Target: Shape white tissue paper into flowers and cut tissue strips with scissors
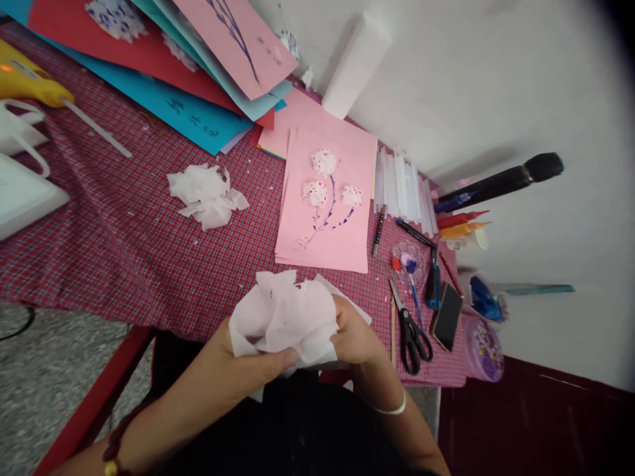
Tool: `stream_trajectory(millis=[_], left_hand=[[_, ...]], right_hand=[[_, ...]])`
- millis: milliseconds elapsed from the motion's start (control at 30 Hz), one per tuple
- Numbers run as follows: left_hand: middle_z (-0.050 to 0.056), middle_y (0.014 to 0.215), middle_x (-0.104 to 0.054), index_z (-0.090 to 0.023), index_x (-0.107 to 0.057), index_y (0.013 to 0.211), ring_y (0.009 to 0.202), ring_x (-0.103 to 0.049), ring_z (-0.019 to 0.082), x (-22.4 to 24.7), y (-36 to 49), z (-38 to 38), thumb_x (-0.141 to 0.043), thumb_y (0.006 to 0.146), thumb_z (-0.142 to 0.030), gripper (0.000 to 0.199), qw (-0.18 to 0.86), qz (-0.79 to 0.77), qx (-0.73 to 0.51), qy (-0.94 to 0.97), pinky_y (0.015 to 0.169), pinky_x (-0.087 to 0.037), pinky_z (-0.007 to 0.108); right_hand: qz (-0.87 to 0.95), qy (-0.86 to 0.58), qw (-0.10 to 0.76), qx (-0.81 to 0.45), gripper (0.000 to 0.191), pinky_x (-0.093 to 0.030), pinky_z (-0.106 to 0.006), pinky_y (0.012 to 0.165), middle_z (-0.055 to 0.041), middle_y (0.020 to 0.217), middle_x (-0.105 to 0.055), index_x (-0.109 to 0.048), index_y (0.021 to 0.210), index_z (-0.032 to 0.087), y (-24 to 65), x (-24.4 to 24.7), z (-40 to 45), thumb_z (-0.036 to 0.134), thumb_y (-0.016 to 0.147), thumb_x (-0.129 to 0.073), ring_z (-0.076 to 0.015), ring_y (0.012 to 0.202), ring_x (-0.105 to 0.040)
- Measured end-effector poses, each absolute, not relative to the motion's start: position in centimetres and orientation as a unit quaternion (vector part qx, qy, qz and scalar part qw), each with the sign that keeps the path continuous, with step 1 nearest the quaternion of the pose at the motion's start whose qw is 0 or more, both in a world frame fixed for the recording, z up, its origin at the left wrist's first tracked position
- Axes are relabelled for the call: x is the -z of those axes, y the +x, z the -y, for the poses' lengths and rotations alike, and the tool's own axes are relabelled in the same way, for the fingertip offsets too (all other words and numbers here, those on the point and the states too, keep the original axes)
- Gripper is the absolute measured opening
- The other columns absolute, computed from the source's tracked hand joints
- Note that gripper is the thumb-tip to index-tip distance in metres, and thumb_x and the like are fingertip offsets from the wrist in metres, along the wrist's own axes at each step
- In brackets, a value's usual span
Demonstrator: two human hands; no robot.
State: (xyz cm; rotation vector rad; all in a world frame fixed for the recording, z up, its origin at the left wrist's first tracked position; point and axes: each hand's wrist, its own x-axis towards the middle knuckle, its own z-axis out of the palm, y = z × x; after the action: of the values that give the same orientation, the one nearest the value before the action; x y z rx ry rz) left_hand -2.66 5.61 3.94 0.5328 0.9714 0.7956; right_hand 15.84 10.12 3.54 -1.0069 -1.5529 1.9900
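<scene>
1. A crumpled bundle of thin white tissue paper (285, 314) is just on the near side of the flat pink paper sheet with three puffy white flowers (342, 248).
2. The left hand (248, 363) grips the bundle's left side, with its thumb across the front.
3. The right hand (352, 334) grips the bundle's right side with curled fingers.
4. The bundle is all bunched up, so I cannot tell its long way. Torn corners poke toward the pink sheet.
5. Beyond the pink sheet and to its left, a bright blue paper card (163, 106) has dark writing, too blurry to read. A lighter pink sheet with a dark blue branch (243, 46) has tiny marks, too small to read.
6. Left of the pink sheet lies a loose crumpled piece of white tissue paper (206, 198). Farther left is a yellow plastic glue gun (32, 79) with an orange light.
7. Right of the pink sheet, toward the person, are black-handled metal scissors (411, 337) and a dark flat phone (447, 317). I see no brand I can read.
</scene>
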Motion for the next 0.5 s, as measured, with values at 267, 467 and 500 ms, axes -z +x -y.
stream_trajectory(millis=[267,467,500], left_hand=[[0.008,0.101,-0.073,-0.018,-0.061,0.123,0.092,-0.067,0.025,-3.48,-2.48,-6.05,-0.081,0.062,-0.029,0.065,0.835,-0.395,-0.363,0.121,0.074,-0.053,0.028],[0.008,0.089,-0.073,-0.015,-0.065,0.111,0.076,-0.068,0.023,-3.32,-2.66,-5.84,-0.08,0.059,-0.02,0.054,0.857,-0.384,-0.34,0.054,0.071,-0.053,0.03],[0.007,0.085,-0.073,-0.016,-0.066,0.106,0.073,-0.067,0.022,-3.21,-2.74,-5.79,-0.079,0.058,-0.019,0.05,0.862,-0.378,-0.333,0.047,0.069,-0.052,0.03]], right_hand=[[0.577,-0.358,0.198,-0.707,0.031,-0.052,-0.031,0.087,-0.0043,0.094,-0.072,-0.072,0.099,0.019,15.95,-2.98,-9.85,0.03,0.071,-0.077,-0.02,0.094,-0.066],[0.591,-0.338,0.158,-0.716,0.018,-0.053,-0.027,0.077,-0.0012,0.079,-0.069,-0.07,0.083,0.018,15.94,-3.31,-10.09,0.029,0.071,-0.076,-0.0167,0.081,-0.064],[0.602,-0.336,0.154,-0.708,0.014,-0.053,-0.026,0.075,-0.0003,0.076,-0.068,-0.068,0.079,0.018,15.97,-3.46,-10.22,0.027,0.07,-0.075,-0.0157,0.077,-0.063]])
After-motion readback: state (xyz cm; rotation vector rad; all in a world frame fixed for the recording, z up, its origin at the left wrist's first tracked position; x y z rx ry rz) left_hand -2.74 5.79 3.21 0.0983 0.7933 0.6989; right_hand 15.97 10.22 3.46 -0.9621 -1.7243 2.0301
